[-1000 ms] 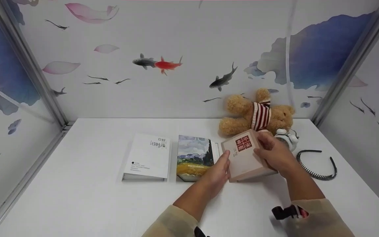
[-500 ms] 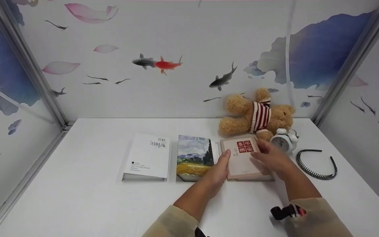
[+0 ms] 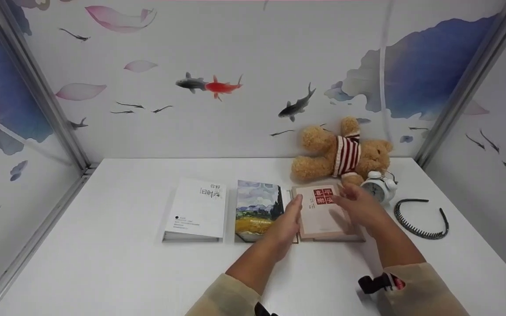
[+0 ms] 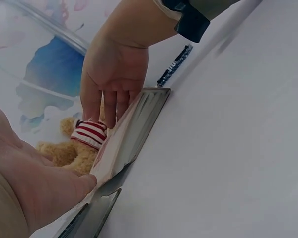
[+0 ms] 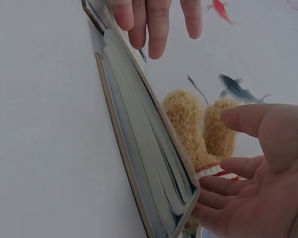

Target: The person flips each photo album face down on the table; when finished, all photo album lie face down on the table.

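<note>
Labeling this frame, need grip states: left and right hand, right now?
Left hand: open, holding nothing, at the pink book's left side.
Right hand: open, holding nothing, at the pink book's right side.

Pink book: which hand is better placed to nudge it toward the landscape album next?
Right, probably: the right hand is at the right side of the pink book and could push toward the landscape album. The left hand is at its left edge, on the album's side.

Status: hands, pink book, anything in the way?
Left hand at left edge of pink book, right hand at right edge; neither gripping. Pink book flat on table. Alarm clock close to right hand.
</note>
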Demonstrator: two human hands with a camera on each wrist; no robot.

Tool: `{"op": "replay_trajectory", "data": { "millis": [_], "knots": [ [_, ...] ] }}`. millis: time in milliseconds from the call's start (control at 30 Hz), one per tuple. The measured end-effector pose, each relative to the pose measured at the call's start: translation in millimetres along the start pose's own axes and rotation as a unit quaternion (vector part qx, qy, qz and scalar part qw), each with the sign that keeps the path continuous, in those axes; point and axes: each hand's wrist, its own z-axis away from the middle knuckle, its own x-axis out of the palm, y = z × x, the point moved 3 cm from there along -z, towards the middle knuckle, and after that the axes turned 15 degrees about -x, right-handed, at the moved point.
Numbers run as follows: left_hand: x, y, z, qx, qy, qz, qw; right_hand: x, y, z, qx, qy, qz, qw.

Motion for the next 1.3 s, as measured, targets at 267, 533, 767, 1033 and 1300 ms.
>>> {"op": "replay_trajectory", "data": {
  "millis": [267,533,767,1033,1300],
  "knots": [
    [-46.0,16.5,14.3,0.013,0.042,-0.014,0.9989,34.6,-36.2,-9.6,-0.075,0.028,-0.020,0.997],
    [-101.3,26.2,27.5,0.042,0.083,-0.004,0.9956,68.7,-53.4,-27.7,-0.089,0.018,0.001,0.996],
    [-141.0,24.0,43.0,0.044,0.122,-0.019,0.9914,92.3,-67.0,-39.0,-0.113,-0.008,-0.078,0.991],
    [-153.9,18.6,42.4,0.052,0.113,0.001,0.9922,104.6,-71.0,-44.8,-0.113,-0.007,-0.081,0.990],
    [-152.3,6.6,39.4,0.008,0.098,0.009,0.9951,115.6,-54.3,-44.3,-0.063,-0.019,-0.068,0.995]
  ]
}}
